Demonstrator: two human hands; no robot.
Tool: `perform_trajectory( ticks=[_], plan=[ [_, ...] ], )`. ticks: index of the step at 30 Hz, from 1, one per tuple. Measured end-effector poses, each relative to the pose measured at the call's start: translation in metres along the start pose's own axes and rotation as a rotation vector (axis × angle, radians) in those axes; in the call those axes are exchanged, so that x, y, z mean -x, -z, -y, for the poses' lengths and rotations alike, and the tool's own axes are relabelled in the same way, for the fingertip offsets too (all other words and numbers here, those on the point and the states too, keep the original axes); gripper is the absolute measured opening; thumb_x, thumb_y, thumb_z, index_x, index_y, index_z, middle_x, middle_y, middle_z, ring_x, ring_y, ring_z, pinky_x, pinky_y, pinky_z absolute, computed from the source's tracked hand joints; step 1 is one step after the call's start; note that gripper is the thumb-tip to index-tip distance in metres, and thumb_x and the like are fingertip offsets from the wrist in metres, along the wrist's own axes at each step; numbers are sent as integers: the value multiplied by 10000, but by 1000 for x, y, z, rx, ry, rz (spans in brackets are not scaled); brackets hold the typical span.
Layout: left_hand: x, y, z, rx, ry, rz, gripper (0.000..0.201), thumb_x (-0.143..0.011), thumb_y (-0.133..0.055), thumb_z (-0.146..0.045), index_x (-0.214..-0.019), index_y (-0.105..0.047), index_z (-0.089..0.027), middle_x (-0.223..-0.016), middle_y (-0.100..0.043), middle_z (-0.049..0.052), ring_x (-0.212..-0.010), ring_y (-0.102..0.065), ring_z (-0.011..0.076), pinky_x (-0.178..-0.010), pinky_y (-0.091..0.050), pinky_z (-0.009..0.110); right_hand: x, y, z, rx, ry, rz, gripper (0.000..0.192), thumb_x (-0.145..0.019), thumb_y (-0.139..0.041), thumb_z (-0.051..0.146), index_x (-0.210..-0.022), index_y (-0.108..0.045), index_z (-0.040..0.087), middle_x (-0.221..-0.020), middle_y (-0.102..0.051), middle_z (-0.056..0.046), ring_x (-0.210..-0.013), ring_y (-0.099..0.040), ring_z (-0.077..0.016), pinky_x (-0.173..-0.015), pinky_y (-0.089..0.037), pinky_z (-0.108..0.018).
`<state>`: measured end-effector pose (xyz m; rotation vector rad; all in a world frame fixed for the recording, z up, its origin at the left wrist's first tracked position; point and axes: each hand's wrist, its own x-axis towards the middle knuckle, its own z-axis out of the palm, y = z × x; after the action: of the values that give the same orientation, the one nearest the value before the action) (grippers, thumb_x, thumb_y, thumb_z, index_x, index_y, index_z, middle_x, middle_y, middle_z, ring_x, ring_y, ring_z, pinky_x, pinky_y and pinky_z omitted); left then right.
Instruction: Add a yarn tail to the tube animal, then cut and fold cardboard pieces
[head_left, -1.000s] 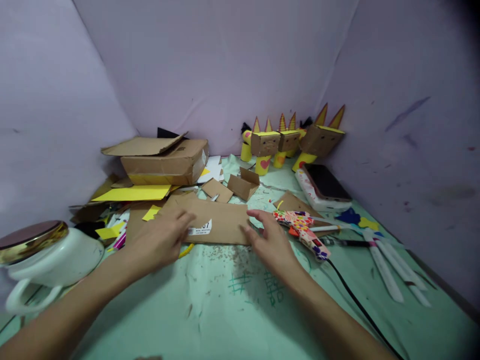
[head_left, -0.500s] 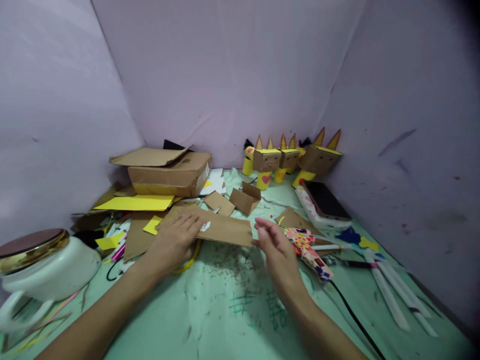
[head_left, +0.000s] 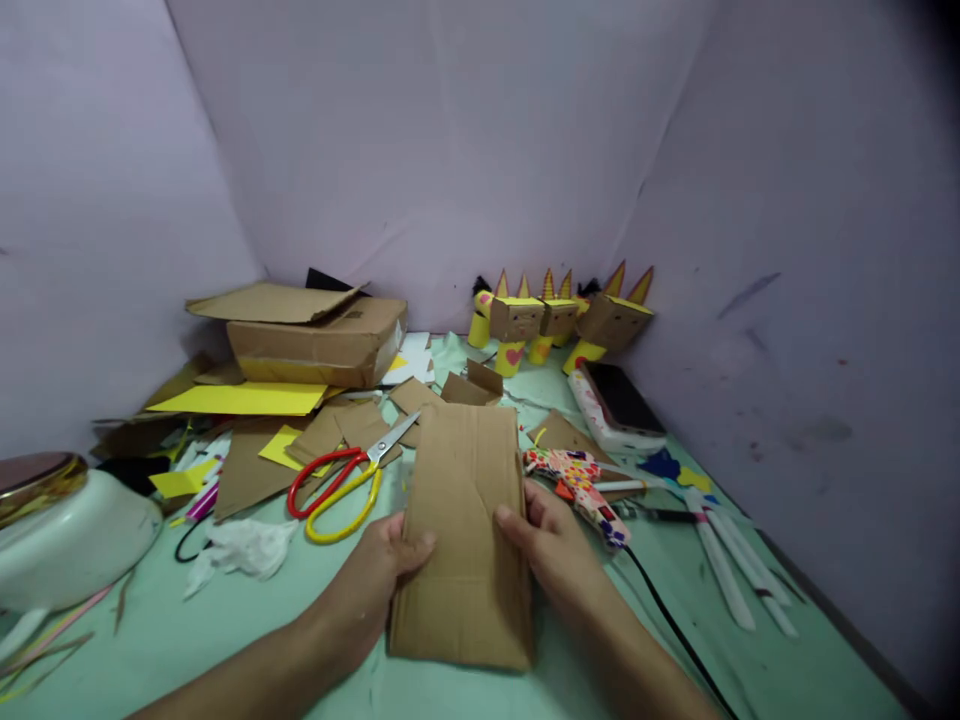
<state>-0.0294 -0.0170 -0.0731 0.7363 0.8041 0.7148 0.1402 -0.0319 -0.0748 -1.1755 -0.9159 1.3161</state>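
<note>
A long brown cardboard sheet [head_left: 463, 520] is held lengthwise in front of me over the green table [head_left: 225, 640]. My left hand [head_left: 375, 580] grips its left edge, thumb on top. My right hand [head_left: 551, 545] grips its right edge the same way. Scissors [head_left: 341, 478] with one red and one yellow handle lie just left of the sheet. A patterned glue gun [head_left: 581, 480] with a black cord lies just right of my right hand.
A cardboard box [head_left: 319, 340] and yellow paper [head_left: 240, 400] sit back left among scraps. Several cardboard figures [head_left: 559, 320] stand against the back wall, a phone [head_left: 619, 400] near them. White glue sticks [head_left: 731, 560] lie right. A white pot [head_left: 60, 530] is at far left.
Both hands picked the cardboard sheet off the table, turned it lengthwise and drew it toward me. The scissors that lay under it are now uncovered.
</note>
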Motion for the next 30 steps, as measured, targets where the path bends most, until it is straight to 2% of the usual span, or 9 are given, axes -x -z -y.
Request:
perform_trajectory(
  ticks=[5,12,14,17,19,22,24,27,30],
  plan=[
    [-5,8,-10,-75,-90,-118,405,-633,-743,-277,-982,-617,-116,-915,-712,94,-824,-661,237,-730,-507,330,-5,7,-6,52,8,36,275,-642,-625,216,-915,-658,211,-937,-709,-45,-963,-625,-273,-886,-453,-425],
    [-15,23,-29,-59,-164,-294,270,-541,-756,-241,-749,-627,-127,-684,-685,20,-653,-623,164,-629,-482,260,-1,10,-3,217,44,319,392,-738,-556,180,-1118,-632,244,-1038,-690,-18,-925,-645,-241,-858,-477,-413],
    [-18,28,-32,-93,-124,-324,239,-496,-760,-229,-615,-578,-131,-571,-632,-1,-553,-580,136,-545,-450,230,-2,14,-2,388,97,284,423,-745,-549,172,-1160,-608,232,-1070,-680,-29,-973,-627,-239,-873,-470,-406],
    [-19,30,-30,-123,-93,-365,262,-474,-755,-217,-602,-538,-143,-512,-565,-31,-519,-553,130,-521,-440,231,0,18,0,772,255,29,423,-753,-554,190,-1174,-596,188,-1090,-664,-81,-1010,-598,-253,-900,-445,-434],
    [-19,27,-26,-126,-90,-398,258,-510,-736,-225,-664,-547,-142,-557,-576,-26,-547,-558,133,-538,-455,239,8,18,3,965,453,-125,392,-783,-544,233,-1165,-593,159,-1114,-636,-118,-1036,-568,-261,-909,-431,-448],
    [-14,19,-19,-115,-78,-428,257,-575,-682,-214,-779,-542,-147,-687,-619,8,-630,-581,153,-566,-474,255,30,13,5,1106,689,-51,424,-779,-589,302,-1174,-567,151,-1154,-592,-133,-1051,-530,-263,-886,-445,-435],
    [-8,16,-16,-137,-47,-418,285,-612,-628,-198,-873,-521,-156,-802,-636,42,-712,-602,181,-586,-480,270,44,11,1,1198,641,78,480,-712,-668,297,-1163,-569,164,-1144,-596,-120,-1006,-539,-272,-852,-463,-440],
    [5,17,-11,-316,-36,-419,448,-651,-547,-195,-1087,-449,-155,-1036,-608,110,-822,-614,226,-636,-491,319,54,14,-12,1321,534,112,449,-696,-656,211,-1138,-588,166,-1141,-608,-111,-981,-548,-276,-848,-463,-450],
    [22,21,-3,-819,-326,-526,605,-715,-523,-235,-1277,-319,-145,-1291,-442,173,-1057,-533,288,-821,-465,433,53,20,-26,1413,584,143,422,-740,-565,160,-1161,-585,140,-1178,-607,-115,-1031,-540,-269,-881,-448,-425]
  ],
)
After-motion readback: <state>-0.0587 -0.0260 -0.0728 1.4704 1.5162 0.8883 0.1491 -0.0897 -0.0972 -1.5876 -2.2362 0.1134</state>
